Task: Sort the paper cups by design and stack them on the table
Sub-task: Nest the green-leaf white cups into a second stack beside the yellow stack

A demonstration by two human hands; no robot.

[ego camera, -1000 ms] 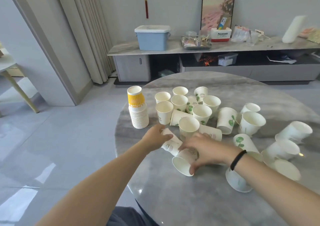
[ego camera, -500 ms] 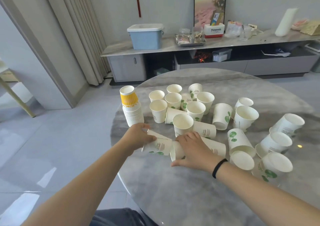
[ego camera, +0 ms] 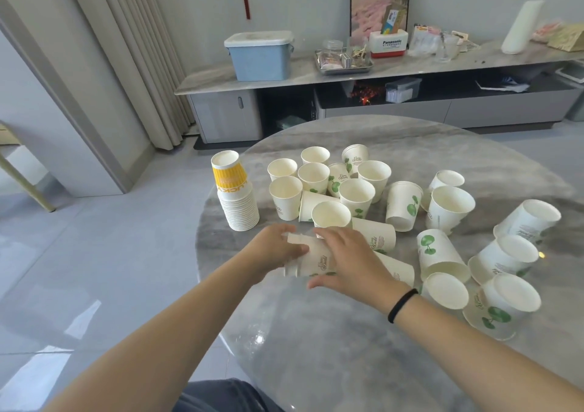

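"Panasonic" stands in dark letters on the white box (ego camera: 388, 44) with a red base on the sideboard. "LUCKY" (upside down, partly cut off) runs round the yellow-banded cup (ego camera: 228, 173) topping the stack.

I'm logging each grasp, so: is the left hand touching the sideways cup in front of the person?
Touching. The head view shows the left hand gripping the narrow end of the sideways cup, fingers wrapped over it; the right hand covers its other end.

Cup stack (ego camera: 238, 203) left of loose cups (ego camera: 357, 192)
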